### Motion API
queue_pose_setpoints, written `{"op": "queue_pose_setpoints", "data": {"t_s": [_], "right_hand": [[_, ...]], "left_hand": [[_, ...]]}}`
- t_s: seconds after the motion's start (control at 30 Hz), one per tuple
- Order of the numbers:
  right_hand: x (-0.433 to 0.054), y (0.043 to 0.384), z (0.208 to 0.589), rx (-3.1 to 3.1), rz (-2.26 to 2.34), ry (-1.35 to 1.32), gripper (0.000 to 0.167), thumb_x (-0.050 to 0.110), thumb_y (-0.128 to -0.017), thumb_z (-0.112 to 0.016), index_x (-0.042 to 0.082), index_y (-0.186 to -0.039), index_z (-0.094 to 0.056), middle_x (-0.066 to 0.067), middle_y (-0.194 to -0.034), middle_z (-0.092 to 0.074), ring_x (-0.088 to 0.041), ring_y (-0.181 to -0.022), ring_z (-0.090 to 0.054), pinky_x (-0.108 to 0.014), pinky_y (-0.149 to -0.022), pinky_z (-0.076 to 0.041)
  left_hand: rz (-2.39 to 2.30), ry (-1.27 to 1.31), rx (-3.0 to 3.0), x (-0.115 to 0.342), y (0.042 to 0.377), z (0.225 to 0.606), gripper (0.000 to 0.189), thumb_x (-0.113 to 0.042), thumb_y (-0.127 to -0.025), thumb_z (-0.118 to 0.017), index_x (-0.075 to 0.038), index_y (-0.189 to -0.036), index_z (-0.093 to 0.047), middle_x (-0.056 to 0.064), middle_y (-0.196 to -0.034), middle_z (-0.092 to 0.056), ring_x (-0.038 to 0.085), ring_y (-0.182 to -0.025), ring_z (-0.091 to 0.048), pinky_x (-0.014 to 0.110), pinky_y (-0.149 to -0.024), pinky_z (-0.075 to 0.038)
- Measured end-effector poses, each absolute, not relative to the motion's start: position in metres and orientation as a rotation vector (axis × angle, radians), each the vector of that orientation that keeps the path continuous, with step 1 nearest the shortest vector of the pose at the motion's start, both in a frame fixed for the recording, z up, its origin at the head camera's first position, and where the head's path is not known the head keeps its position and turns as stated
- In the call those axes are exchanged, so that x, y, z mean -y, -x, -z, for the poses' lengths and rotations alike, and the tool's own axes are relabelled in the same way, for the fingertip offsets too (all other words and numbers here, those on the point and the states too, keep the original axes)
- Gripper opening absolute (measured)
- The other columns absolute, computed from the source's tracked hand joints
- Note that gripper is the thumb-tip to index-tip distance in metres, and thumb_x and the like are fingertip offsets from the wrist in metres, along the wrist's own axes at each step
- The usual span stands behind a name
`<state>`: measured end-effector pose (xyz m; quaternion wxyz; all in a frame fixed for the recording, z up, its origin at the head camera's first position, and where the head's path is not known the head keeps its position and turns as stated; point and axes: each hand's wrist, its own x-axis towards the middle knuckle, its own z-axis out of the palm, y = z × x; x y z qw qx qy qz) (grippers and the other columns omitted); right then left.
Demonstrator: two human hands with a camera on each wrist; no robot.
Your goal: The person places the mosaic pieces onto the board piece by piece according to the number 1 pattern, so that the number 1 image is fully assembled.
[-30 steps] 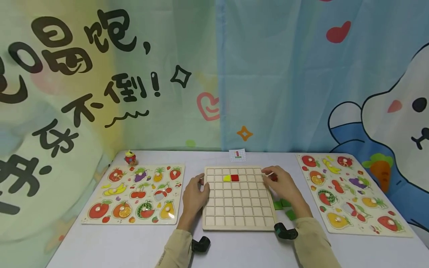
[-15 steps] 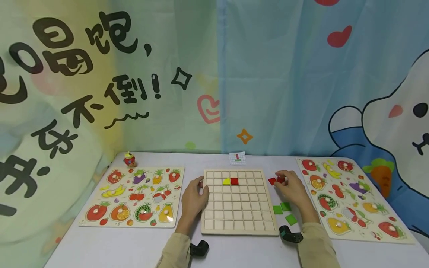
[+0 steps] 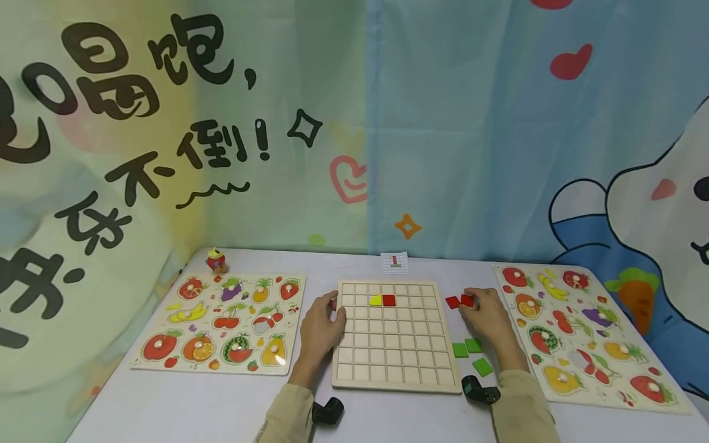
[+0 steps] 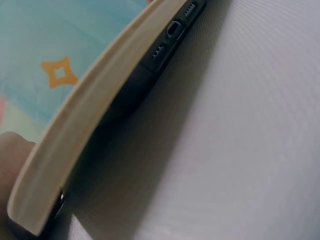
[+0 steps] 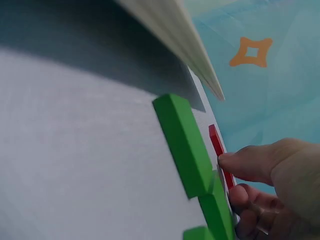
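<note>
A pale wooden grid board [image 3: 396, 344] lies in the middle of the table, with a yellow tile [image 3: 375, 300] and a red tile [image 3: 389, 300] side by side in its upper cells. At its left edge my left hand [image 3: 321, 329] holds the rim with curled fingers; the left wrist view shows the board's edge [image 4: 80, 117] raised above the table. To the right of the board, my right hand [image 3: 487, 317] pinches a loose red tile [image 3: 467, 299] between thumb and fingers. Another red tile [image 3: 452, 302] lies beside it, and several green tiles [image 3: 460, 350] lie nearer me.
A dark device with a port [image 4: 174, 30] sits under the board. Fruit puzzle boards stand at left [image 3: 244, 363] and right [image 3: 559, 335]. A small grid card [image 3: 394, 263] lies behind the board, a toy figure [image 3: 216, 261] at back left. A printed curtain [image 3: 443, 154] hangs behind.
My right hand has moved from the board's upper right edge rightward to the loose red tiles, uncovering the green ones. My left hand stays at the left rim.
</note>
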<state>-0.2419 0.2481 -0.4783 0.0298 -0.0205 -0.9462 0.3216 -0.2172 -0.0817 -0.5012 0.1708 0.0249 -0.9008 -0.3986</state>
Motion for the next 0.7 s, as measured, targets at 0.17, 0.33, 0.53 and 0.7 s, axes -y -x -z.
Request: {"op": "queue_pose_setpoints", "data": {"t_s": [0.17, 0.33, 0.53, 0.7], "right_hand": [[-0.2477, 0.2417, 0.4788, 2.937, -0.955, 0.085, 0.04, 0.015, -0.088, -0.061, -0.006, -0.122, -0.056, -0.026, -0.114, -0.046, -0.034, -0.093, -0.047, -0.046, -0.079, -0.04], [-0.2448, 0.2433, 0.479, 2.921, -0.937, 0.081, 0.037, 0.016, -0.088, -0.061, -0.005, -0.118, -0.058, -0.025, -0.112, -0.05, -0.035, -0.096, -0.05, -0.05, -0.083, -0.041], [-0.2449, 0.242, 0.4795, 2.915, -0.94, 0.089, 0.037, 0.019, -0.088, -0.062, -0.003, -0.117, -0.059, -0.025, -0.113, -0.054, -0.033, -0.094, -0.052, -0.048, -0.08, -0.043], [-0.2471, 0.2437, 0.48, 2.902, -0.984, 0.086, 0.038, 0.025, -0.088, -0.062, 0.001, -0.118, -0.06, -0.023, -0.113, -0.057, -0.031, -0.094, -0.053, -0.042, -0.077, -0.043]], "left_hand": [[1.125, -0.056, 2.565, 0.0824, 0.2175, 0.4995, 0.039, -0.023, -0.083, -0.062, -0.011, -0.12, -0.064, 0.001, -0.09, -0.063, 0.013, -0.066, -0.048, 0.028, -0.056, -0.037], [1.129, -0.066, 2.555, 0.0841, 0.2185, 0.4985, 0.038, -0.023, -0.083, -0.062, -0.011, -0.119, -0.064, 0.001, -0.089, -0.063, 0.012, -0.062, -0.045, 0.027, -0.053, -0.035], [1.134, -0.068, 2.575, 0.0835, 0.2185, 0.5, 0.039, -0.023, -0.083, -0.062, -0.012, -0.12, -0.063, 0.001, -0.09, -0.063, 0.011, -0.063, -0.045, 0.027, -0.055, -0.035], [1.14, -0.071, 2.572, 0.0828, 0.2171, 0.4994, 0.039, -0.023, -0.083, -0.062, -0.011, -0.12, -0.064, 0.001, -0.089, -0.062, 0.011, -0.063, -0.044, 0.027, -0.055, -0.035]]}}
